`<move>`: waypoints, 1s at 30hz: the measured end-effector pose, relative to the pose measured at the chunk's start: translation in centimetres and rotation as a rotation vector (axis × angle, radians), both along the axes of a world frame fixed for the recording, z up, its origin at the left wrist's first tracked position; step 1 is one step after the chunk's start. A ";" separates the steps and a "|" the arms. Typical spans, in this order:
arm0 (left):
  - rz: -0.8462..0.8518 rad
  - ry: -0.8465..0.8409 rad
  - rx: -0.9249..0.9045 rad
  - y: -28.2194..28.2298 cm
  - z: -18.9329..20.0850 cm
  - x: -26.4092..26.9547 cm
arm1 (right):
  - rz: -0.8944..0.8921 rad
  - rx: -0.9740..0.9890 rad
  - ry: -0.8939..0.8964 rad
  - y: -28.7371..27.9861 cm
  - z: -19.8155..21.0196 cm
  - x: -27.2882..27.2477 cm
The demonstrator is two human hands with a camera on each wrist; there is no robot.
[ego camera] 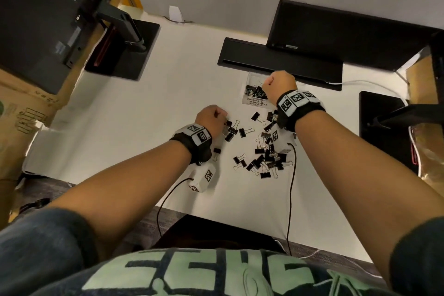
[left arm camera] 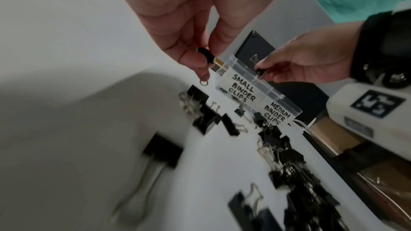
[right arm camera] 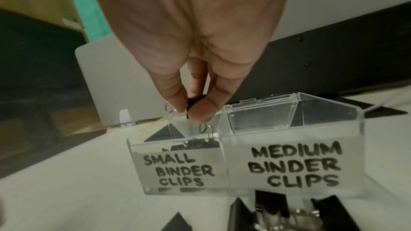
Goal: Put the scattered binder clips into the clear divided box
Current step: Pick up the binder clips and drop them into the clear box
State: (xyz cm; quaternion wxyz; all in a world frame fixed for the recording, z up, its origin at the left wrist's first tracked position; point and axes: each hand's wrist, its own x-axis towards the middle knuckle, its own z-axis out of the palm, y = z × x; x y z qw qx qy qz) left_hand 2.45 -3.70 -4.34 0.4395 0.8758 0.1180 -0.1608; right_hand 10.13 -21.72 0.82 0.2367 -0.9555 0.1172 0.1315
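Observation:
The clear divided box point(ego camera: 251, 100) point(right arm camera: 289, 140) point(left arm camera: 253, 83) stands on the white desk, labelled for small and medium binder clips. My right hand point(ego camera: 280, 85) point(right arm camera: 195, 110) hovers over the small compartment and pinches a small black binder clip point(right arm camera: 194, 103). Several small clips point(ego camera: 254, 91) lie inside that compartment. My left hand point(ego camera: 211, 119) point(left arm camera: 204, 62) pinches another small black clip point(left arm camera: 206, 55) just above the desk, left of the box. Many black binder clips point(ego camera: 264, 154) point(left arm camera: 286, 164) lie scattered between my forearms.
A black keyboard point(ego camera: 278, 62) and a monitor point(ego camera: 336, 33) sit behind the box. A second monitor's stand base point(ego camera: 125, 48) is at the left, a dark stand point(ego camera: 384, 125) at the right. Cardboard boxes point(ego camera: 21, 113) flank the desk. Cables point(ego camera: 292, 187) trail from my wrist cameras.

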 end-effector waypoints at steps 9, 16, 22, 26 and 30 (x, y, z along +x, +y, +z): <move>-0.093 -0.202 -0.016 -4.0 4.0 6.0 | 0.079 0.157 -0.120 0.2 1.2 -5.1; -0.276 -0.240 0.126 -7.1 4.0 8.4 | 0.373 0.155 0.182 0.0 -3.2 -13.4; -0.533 -0.270 0.384 -7.7 2.4 8.7 | 0.574 0.116 0.168 0.9 -5.1 -16.1; -0.600 -0.297 0.486 -7.0 2.2 7.9 | 0.599 0.085 0.128 1.4 -5.7 -16.3; -0.578 -0.375 0.430 -5.2 2.8 4.7 | 0.560 0.114 0.093 1.3 -6.0 -15.9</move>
